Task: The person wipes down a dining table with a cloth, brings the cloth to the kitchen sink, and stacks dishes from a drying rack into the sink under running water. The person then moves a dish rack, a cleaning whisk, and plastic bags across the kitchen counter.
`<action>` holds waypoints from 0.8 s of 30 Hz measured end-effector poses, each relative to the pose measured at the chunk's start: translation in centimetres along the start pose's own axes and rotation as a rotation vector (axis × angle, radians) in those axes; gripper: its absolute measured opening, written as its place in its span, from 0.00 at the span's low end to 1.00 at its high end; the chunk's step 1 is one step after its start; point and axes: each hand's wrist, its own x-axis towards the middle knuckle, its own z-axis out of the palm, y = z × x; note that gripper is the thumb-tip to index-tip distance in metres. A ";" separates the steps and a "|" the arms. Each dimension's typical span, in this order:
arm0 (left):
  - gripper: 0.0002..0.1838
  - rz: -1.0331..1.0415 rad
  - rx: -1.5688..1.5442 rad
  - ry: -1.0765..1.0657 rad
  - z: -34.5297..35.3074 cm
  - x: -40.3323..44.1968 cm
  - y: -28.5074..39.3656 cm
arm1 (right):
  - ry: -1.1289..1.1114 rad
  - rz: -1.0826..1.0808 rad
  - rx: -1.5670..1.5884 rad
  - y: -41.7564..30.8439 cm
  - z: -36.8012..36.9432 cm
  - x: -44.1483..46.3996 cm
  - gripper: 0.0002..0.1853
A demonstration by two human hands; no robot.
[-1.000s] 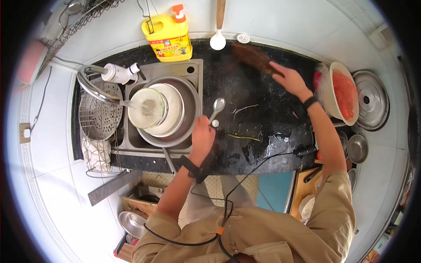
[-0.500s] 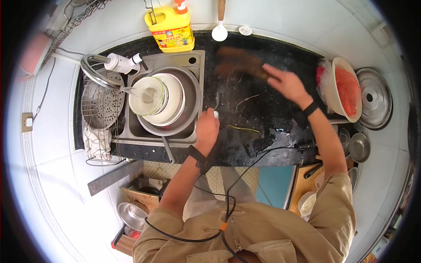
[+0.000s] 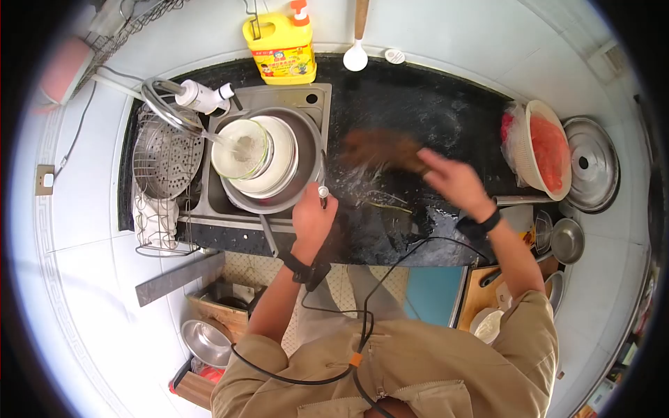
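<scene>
My left hand (image 3: 313,214) is closed around a metal spoon (image 3: 321,169) at the right edge of the sink; a small white round piece (image 3: 323,191) shows at its fingers. My right hand (image 3: 456,182) grips a brown brush-like thing (image 3: 382,149), blurred by motion, low over the wet black counter (image 3: 432,104). Thin green and pale scraps (image 3: 390,207) lie just below it. In the sink, a metal basin (image 3: 306,157) holds stacked white bowls (image 3: 282,161), and water runs from the faucet (image 3: 160,111) into the top bowl (image 3: 238,148).
A yellow soap jug (image 3: 284,61) stands behind the sink. At the right are a basket (image 3: 533,155) with a red bag and a metal lid (image 3: 587,164). A wire rack (image 3: 167,157) is at the left. A black cable (image 3: 397,272) crosses the counter's front edge.
My right hand has swept the brown thing down the counter, toward the scraps. My left hand has moved left to the sink's edge with the spoon. The view has shifted slightly.
</scene>
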 end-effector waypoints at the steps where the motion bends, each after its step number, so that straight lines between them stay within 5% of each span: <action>1: 0.12 -0.011 0.002 -0.003 -0.5 -0.3 -0.5 | 0.071 0.158 0.061 1.8 -1.6 -0.3 0.26; 4: 0.12 -0.042 -0.034 -0.019 -1.9 -0.9 -1.5 | 0.154 0.530 -0.134 12.0 -4.4 -2.0 0.27; 5: 0.12 -0.048 -0.041 -0.025 -2.1 -1.3 -1.7 | 0.096 0.815 -0.049 15.3 -3.9 -2.1 0.29; 7: 0.11 -0.047 -0.067 0.009 -2.1 -1.4 -1.9 | 0.164 0.704 0.102 18.0 1.9 -1.1 0.30; 8: 0.11 -0.054 -0.072 -0.004 -1.8 -1.5 -2.1 | 0.257 0.326 -0.217 13.7 4.1 0.5 0.29; 10: 0.10 0.005 -0.122 0.036 -1.1 -1.6 -2.1 | 0.144 0.244 -0.143 5.0 8.3 4.0 0.24; 12: 0.10 0.026 -0.118 -0.005 -0.7 -1.6 -1.4 | -0.135 0.414 -0.165 -3.5 10.3 7.2 0.29; 14: 0.10 0.036 -0.123 -0.042 -1.1 -1.2 -0.4 | -0.122 0.250 -0.097 -5.8 12.8 7.1 0.29; 21: 0.12 0.025 -0.115 -0.051 -4.2 -1.2 -2.2 | 0.138 0.593 -0.355 8.6 3.9 -0.2 0.21; 24: 0.14 0.013 -0.102 -0.081 -5.1 -2.0 -3.7 | 0.245 0.509 -0.275 11.0 5.0 -0.2 0.19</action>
